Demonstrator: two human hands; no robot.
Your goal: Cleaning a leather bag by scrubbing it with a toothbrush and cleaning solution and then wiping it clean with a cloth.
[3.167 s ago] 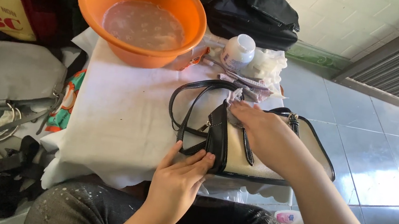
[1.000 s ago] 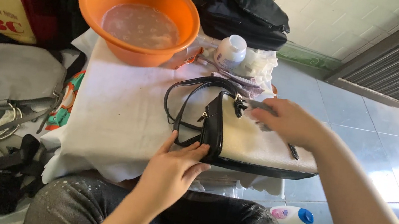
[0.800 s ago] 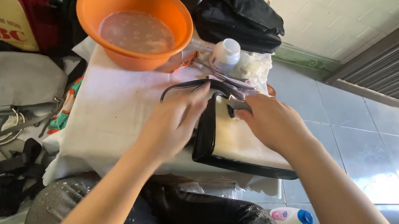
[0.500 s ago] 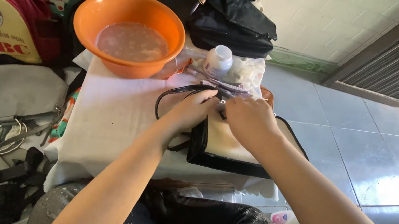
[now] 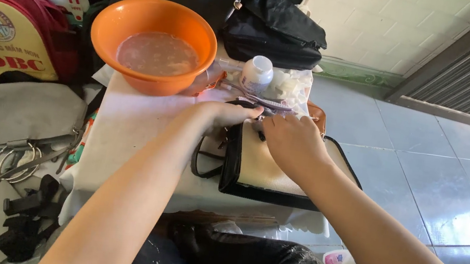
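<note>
— Where's the handbag (image 5: 270, 167)?
— Near edge of the worktop (image 5: 137, 137), cream panel up. My left hand (image 5: 226, 116) and right hand (image 5: 291, 140) pinch at its far top edge.
— Anything behind?
— Orange basin (image 5: 153, 42), far left.

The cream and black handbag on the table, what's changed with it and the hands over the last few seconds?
The left hand left the handbag's near black end and moved up to its top edge, meeting the right hand, which stopped wiping the cream panel and drew in to the same spot. What either grip holds is hidden. The black strap now lies closer against the bag. The orange basin and white bottle stayed put.
</note>
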